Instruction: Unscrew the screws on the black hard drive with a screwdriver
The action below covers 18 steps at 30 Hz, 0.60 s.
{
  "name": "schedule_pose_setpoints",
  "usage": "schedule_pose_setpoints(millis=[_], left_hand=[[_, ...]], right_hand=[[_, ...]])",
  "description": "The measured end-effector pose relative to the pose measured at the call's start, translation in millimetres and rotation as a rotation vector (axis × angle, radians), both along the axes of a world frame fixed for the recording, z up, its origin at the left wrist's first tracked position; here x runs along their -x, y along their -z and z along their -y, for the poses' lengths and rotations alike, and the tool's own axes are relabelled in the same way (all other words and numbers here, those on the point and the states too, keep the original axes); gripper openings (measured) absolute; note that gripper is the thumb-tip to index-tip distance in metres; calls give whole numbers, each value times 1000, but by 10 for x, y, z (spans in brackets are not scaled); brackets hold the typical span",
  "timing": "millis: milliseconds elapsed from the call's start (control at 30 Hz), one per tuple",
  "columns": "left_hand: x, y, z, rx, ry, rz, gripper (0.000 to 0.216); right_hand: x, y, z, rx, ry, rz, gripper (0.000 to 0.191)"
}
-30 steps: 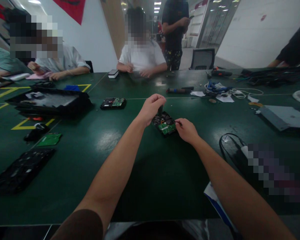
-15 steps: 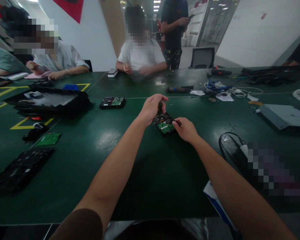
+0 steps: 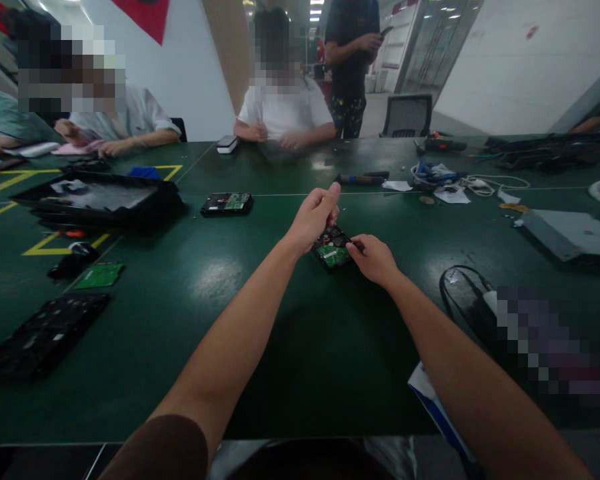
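Observation:
A black hard drive [image 3: 333, 250] with a green circuit board on top lies on the dark green table [image 3: 290, 333] in front of me. My left hand [image 3: 314, 217] is closed in a fist round a dark tool handle held upright over the drive's far corner; the tool is mostly hidden by my fingers. At the drive's right edge, my right hand [image 3: 375, 259] pinches and steadies it, fingers closed.
A second hard drive [image 3: 227, 203] lies further back on the left. A black open case [image 3: 97, 199], a green board [image 3: 99, 275] and a black panel [image 3: 43, 337] sit at the left. Cables [image 3: 445, 179], screwdrivers [image 3: 361, 179], a grey plate [image 3: 565, 233] and a black bag [image 3: 473, 307] are on the right. Other people sit across the table.
My left fist has shifted slightly right and turned, the thumb now pointing up, while staying over the drive. My right hand stays at the drive's right edge.

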<state>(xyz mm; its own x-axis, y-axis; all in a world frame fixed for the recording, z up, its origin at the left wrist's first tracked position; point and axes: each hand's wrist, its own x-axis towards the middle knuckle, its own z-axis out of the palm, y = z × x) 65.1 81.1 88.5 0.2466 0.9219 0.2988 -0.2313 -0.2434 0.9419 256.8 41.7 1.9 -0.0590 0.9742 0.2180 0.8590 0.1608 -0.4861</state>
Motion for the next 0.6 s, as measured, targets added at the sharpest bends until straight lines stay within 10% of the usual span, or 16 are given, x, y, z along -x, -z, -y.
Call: schedule_pose_setpoints(millis=[433, 600], left_hand=[[74, 16, -65, -148, -174, -79, 36], [78, 6, -48, -159, -45, -57, 25]], right_hand=[[2, -17, 4, 7, 2, 14, 27], [11, -29, 12, 7, 10, -1, 26]])
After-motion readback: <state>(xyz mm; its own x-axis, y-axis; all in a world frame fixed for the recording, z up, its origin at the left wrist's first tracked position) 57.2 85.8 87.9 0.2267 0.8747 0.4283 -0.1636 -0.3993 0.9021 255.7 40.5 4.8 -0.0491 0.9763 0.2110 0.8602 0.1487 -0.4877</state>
